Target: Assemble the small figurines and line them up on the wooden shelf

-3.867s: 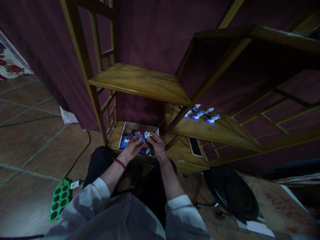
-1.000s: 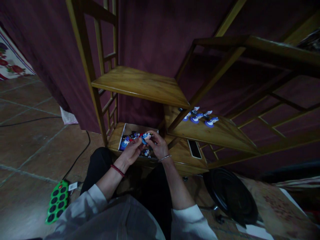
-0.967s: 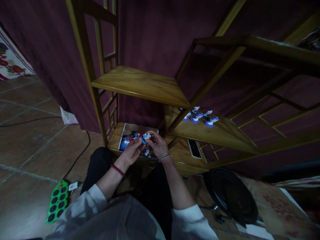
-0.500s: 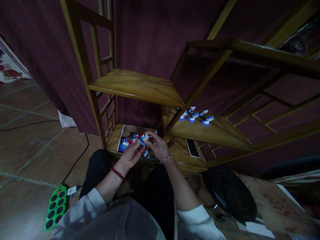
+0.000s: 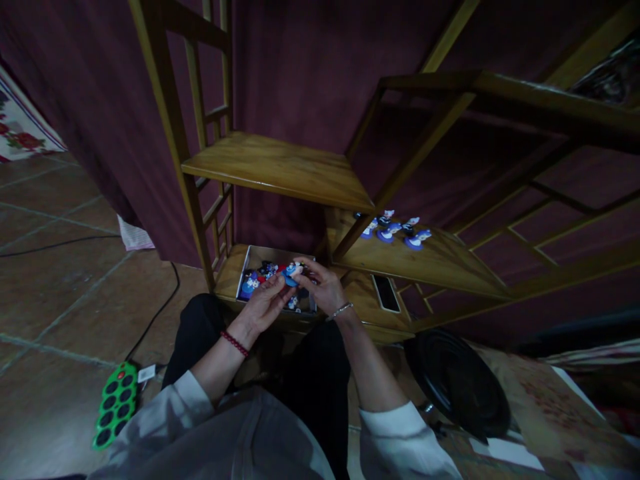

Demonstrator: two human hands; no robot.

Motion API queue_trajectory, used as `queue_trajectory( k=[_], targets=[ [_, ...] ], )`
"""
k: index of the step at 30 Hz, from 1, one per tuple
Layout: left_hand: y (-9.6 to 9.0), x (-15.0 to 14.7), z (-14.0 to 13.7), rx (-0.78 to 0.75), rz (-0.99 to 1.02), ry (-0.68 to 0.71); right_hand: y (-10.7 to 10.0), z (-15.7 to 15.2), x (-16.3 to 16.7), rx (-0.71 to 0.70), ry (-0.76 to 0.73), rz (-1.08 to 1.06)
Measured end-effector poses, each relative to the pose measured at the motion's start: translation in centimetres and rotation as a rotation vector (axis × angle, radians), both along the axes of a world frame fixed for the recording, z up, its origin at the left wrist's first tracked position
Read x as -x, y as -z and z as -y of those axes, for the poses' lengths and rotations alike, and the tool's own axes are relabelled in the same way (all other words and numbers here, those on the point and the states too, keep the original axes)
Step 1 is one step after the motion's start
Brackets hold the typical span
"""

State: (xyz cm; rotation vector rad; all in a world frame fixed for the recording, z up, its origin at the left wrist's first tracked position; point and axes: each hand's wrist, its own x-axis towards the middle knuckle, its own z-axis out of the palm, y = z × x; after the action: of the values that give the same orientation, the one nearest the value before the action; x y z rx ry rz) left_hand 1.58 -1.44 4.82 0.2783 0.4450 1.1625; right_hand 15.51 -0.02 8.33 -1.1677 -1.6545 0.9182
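Observation:
Between my two hands is a small figurine [image 5: 293,272] with a blue base and a pale upper part, held above an open box. My left hand [image 5: 266,303] has its fingertips closed on the blue base. My right hand [image 5: 323,285] pinches the figurine's upper part from the right, hiding some of it. Beneath them, the shallow white box [image 5: 280,253] holds several more small figurines [image 5: 251,283] in blue, white, red and black. On the shelf to the right stand several similar figurines [image 5: 389,231] in rows, with purple or dark bases.
A wooden shelf unit [image 5: 280,167] rises before me, its middle board above the box. A phone [image 5: 385,293] with a dark screen lies on the lower board. Right of my legs is a round black object [image 5: 460,387]; a green power strip [image 5: 116,405] is on the tiled floor at left.
My right hand has shifted slightly right and its grip on the figurine has turned a little. The view has moved slightly; the shelved figurines stay in place.

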Motion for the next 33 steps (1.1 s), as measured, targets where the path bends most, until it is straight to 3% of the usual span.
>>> queue_trajectory(
  k=[18,33],
  targets=[
    [-0.6,-0.1,0.0,-0.079,-0.006,-0.040,-0.5,0.3,0.5,-0.181,0.065,0.175],
    [-1.1,-0.6,0.3,-0.132,-0.079,-0.099,-0.4,0.6,1.0,-0.216,0.159,0.260]
  ],
)
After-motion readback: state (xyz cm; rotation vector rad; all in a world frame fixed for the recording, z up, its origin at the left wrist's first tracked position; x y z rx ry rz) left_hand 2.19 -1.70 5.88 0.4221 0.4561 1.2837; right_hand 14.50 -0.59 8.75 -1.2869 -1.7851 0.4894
